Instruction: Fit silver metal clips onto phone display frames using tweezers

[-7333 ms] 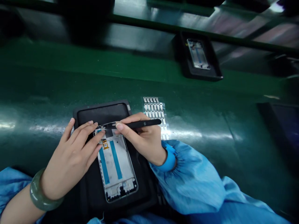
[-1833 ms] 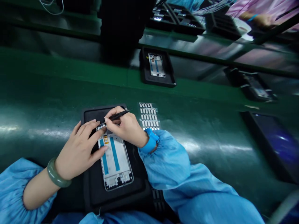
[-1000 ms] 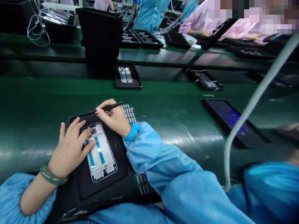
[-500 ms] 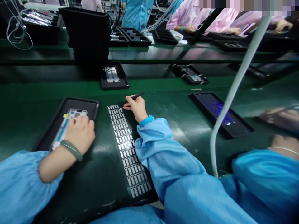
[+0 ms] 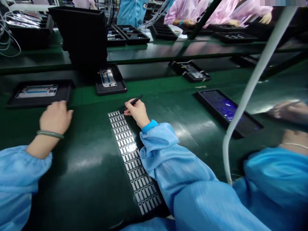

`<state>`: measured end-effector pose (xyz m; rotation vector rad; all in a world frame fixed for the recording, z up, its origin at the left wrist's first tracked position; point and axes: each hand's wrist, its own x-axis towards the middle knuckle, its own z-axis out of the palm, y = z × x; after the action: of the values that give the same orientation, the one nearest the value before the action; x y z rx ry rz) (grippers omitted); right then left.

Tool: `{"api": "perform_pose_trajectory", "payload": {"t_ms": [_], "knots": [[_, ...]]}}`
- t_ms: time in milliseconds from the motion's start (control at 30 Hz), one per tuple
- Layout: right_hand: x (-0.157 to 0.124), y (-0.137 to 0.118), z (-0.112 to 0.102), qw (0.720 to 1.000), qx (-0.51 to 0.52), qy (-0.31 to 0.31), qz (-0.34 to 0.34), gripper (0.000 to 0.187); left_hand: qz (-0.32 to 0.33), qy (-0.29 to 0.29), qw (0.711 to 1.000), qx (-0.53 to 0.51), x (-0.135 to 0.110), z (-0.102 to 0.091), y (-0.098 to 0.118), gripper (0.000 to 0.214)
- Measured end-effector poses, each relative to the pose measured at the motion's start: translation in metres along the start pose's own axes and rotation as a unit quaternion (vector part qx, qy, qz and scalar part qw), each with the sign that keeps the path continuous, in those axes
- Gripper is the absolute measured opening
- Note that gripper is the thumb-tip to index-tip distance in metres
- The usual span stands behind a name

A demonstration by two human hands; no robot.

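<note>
My right hand (image 5: 137, 113) pinches dark tweezers (image 5: 134, 102), their tip at the top end of a long sheet of small silvery stickers (image 5: 131, 150). That sheet lies on the green work surface, running toward me. My left hand (image 5: 55, 118), with a green bangle, is palm down, thumb apart, and appears to hold nothing. Its fingertips are close to the front edge of a black tray (image 5: 64, 93); whether they touch it I cannot tell. In the tray lies a silvery phone frame (image 5: 36, 91) with blue strips.
A second black tray (image 5: 122, 84) carries another phone frame. Farther right are a third tray (image 5: 192, 71) and a dark tray with a shiny purple-blue surface (image 5: 221, 106). A white tube (image 5: 250, 86) crosses the right side, near a co-worker's hands (image 5: 291, 112). Stacked black trays (image 5: 81, 35) stand behind.
My left hand has come off the phone frame and moved left. The tray with the frame now lies farther back and left, turned sideways. My right hand stays near the sheet's top.
</note>
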<state>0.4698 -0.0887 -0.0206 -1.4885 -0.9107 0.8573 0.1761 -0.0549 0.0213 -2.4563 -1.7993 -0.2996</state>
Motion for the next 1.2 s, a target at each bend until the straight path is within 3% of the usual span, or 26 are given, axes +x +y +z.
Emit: {"api": "perform_pose_trajectory", "payload": {"t_ms": [133, 200, 267, 500, 833, 1000, 1133, 1200], "knots": [[0.001, 0.0, -0.001, 1.0, -0.021, -0.008, -0.002, 0.009, 0.225, -0.076, 0.968, -0.084, -0.008, 0.021, 0.078, 0.048], [0.0, 0.0, -0.002, 1.0, -0.027, -0.015, -0.003, 0.01, 0.269, -0.094, 0.952, -0.109, -0.009, 0.029, 0.104, 0.044], [0.0, -0.001, -0.001, 0.999, -0.027, -0.024, -0.006, 0.012, 0.284, -0.105, 0.945, -0.124, -0.01, 0.034, 0.117, 0.04], [0.001, -0.001, 0.002, 1.0, 0.005, -0.029, 0.008, 0.01, 0.285, -0.116, 0.94, -0.149, -0.007, 0.036, 0.114, 0.038], [0.006, -0.021, -0.008, 0.975, 0.162, -0.062, 0.138, 0.01, 0.283, -0.091, 0.934, -0.197, -0.007, 0.04, 0.112, 0.036], [0.014, -0.021, -0.016, 0.954, 0.24, -0.038, 0.174, 0.015, 0.24, -0.021, 0.939, -0.247, 0.005, 0.04, 0.105, 0.049], [0.014, -0.02, -0.017, 0.944, 0.268, -0.032, 0.187, 0.017, 0.141, 0.062, 0.948, -0.278, 0.037, 0.044, 0.09, 0.054], [0.013, -0.02, -0.016, 0.943, 0.273, -0.035, 0.187, 0.015, 0.13, 0.071, 0.948, -0.282, 0.052, 0.046, 0.084, 0.055]]}}
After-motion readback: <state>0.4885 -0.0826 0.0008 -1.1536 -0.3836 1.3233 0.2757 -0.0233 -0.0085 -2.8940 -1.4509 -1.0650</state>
